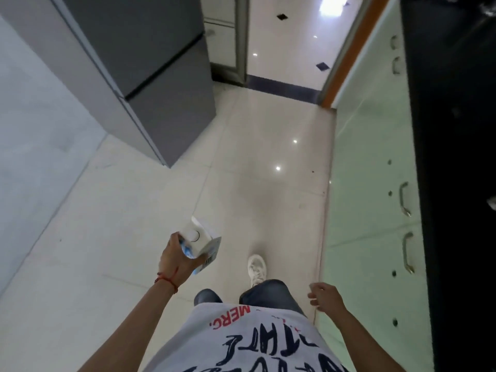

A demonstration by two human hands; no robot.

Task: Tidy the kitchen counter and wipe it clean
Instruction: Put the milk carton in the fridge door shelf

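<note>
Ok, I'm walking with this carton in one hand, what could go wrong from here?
1. The left hand holds the carton tilted and only at one side, so it may slip or leak if its cap is loose.
2. The floor is glossy tile, and a foot is mid-step, so a slip is possible.
3. The fridge corner juts out on the carton side; a swing of that arm might clip it.

The left hand (179, 260) grips a white carton (200, 244) above the floor (134, 210); the right hand (326, 296) hangs loosely curled beside the cabinets (375, 183).
</note>
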